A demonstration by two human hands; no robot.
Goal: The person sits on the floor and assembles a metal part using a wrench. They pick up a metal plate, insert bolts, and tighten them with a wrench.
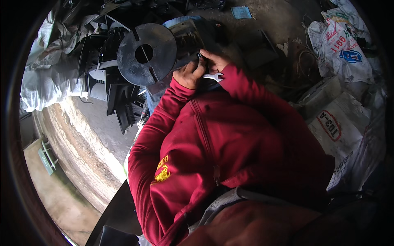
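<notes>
My left hand (188, 75) and my right hand (216, 61) meet in front of my chest, fingers bent and nearly touching. A silver open-ended spanner (212, 76) juts out from the curled fingers of my left hand, its jaw lying close to my right wrist. Between the fingertips of both hands is a small dark piece (200, 55), too small and shaded to name; my right thumb and finger pinch at it. Just left of my hands sits a dark round plate (127, 53) with a central hole and two slots, tilted toward me.
Several black angular metal or plastic parts (98, 88) are piled at the left, beside crumpled clear plastic sheeting (51, 84). White printed sacks (344, 49) lie at the right. A blue paper (241, 12) rests on the ground ahead. A green object (48, 158) stands far left.
</notes>
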